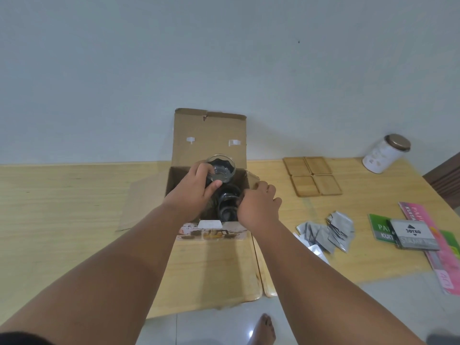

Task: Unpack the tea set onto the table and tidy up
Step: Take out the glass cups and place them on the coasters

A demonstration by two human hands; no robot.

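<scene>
An open cardboard box [209, 135] stands on the wooden table [62, 195], its lid flap upright against the wall. My left hand [196, 188] grips a clear glass cup [221, 168] just above the box opening. More glassware [227, 202] sits dark inside the box. My right hand [256, 205] rests at the box's right edge, fingers curled over the rim and reaching inside; what they touch is hidden.
Several square wooden coasters [312, 175] lie to the right of the box. Silver sachets [328, 230] are scattered at the right front. A white tin with a bronze lid [384, 154] stands far right. Green, grey and pink packets [413, 235] lie near the right edge.
</scene>
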